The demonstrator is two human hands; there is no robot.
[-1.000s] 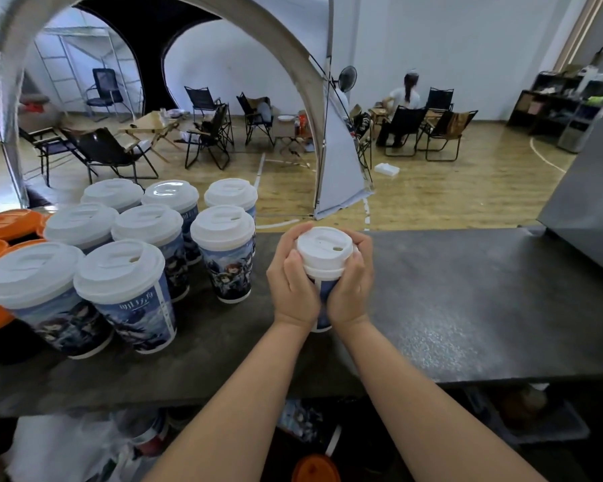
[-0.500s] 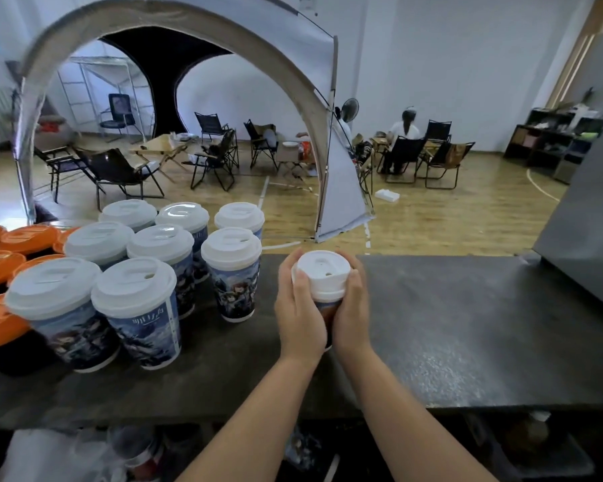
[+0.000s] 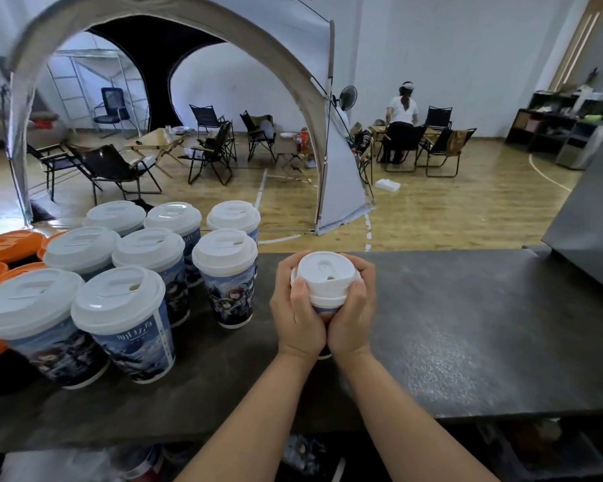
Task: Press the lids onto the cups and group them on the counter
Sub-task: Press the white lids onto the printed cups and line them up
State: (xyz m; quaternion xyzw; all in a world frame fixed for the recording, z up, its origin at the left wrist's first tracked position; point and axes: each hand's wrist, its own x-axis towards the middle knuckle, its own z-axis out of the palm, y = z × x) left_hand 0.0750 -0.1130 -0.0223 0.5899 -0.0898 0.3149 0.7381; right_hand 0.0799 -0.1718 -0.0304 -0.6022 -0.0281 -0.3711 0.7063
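You held a cup (image 3: 324,309) with a white lid (image 3: 326,278) and a blue printed band. Left of it, the cups (image 3: 227,293) wore white lids over blue cartoon prints. Beyond them lay orange discs (image 3: 4,243). The counter (image 3: 467,335) was dark speckled grey.

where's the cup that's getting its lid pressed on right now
In the head view it stands mid-counter, the cup gripped between both hands, just right of the group of lidded cups.
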